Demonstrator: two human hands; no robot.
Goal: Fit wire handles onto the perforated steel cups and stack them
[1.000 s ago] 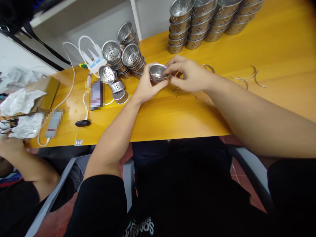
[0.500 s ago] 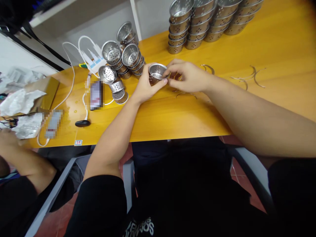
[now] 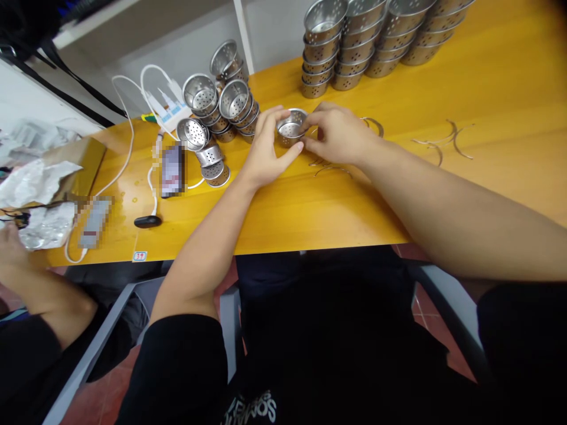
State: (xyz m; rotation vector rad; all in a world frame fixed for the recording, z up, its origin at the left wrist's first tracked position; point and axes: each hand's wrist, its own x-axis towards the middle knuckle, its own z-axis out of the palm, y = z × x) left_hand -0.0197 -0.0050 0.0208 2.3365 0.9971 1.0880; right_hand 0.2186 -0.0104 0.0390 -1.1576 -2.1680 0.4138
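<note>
A small perforated metal strainer cup [image 3: 291,128] stands on the wooden table in front of me, tilted a little towards me. My right hand [image 3: 334,133] pinches its right rim between thumb and fingertips; part of the rim is hidden behind them. Around the cup's left side, my left hand [image 3: 268,150] is open, thumb and fingers spread apart, with the fingertips close to the rim. Whether they touch it I cannot tell. Thin curved metal wires [image 3: 332,171] lie beside and beneath my right hand.
Stacks of perforated cups [image 3: 321,65] stand at the back right, and more stacked cups [image 3: 234,106] lean left of my hands. More wires [image 3: 456,140] lie to the right. A phone [image 3: 172,171], white cables and a power strip [image 3: 175,115] are left. A co-worker's hand [image 3: 13,251] is at far left.
The cup has shifted slightly right and now sits within my right fingers' pinch. My left hand has loosened from around it, its fingers opening. The co-worker's hand has moved slightly.
</note>
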